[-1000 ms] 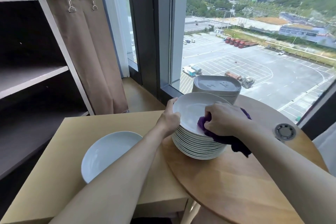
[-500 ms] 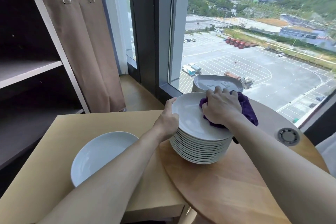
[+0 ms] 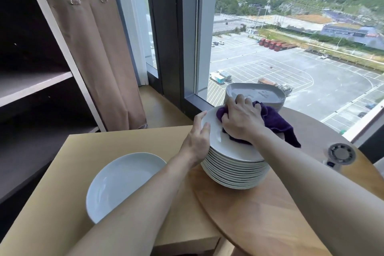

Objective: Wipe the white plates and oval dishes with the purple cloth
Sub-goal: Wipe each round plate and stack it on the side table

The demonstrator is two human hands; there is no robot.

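A tall stack of white plates (image 3: 234,170) stands on the round wooden table (image 3: 270,214). My right hand (image 3: 241,119) grips the purple cloth (image 3: 276,122) and presses it on the top plate, toward its far side. My left hand (image 3: 197,139) holds the stack's left rim, thumb on the top plate's edge. Behind the stack sits a pile of oval dishes (image 3: 259,94), its near edge hidden by my right hand. One white plate (image 3: 118,183) lies alone on the square table (image 3: 62,193) to the left.
A dark shelf unit (image 3: 31,81) and a brown curtain (image 3: 99,58) stand at the left. The window (image 3: 291,37) runs behind the tables. A round grey vent-like fitting (image 3: 340,154) sits at the round table's right edge.
My right hand has slid the cloth from the near part of the top plate toward its far left side. The left hand stays on the rim. The view has shifted slightly.
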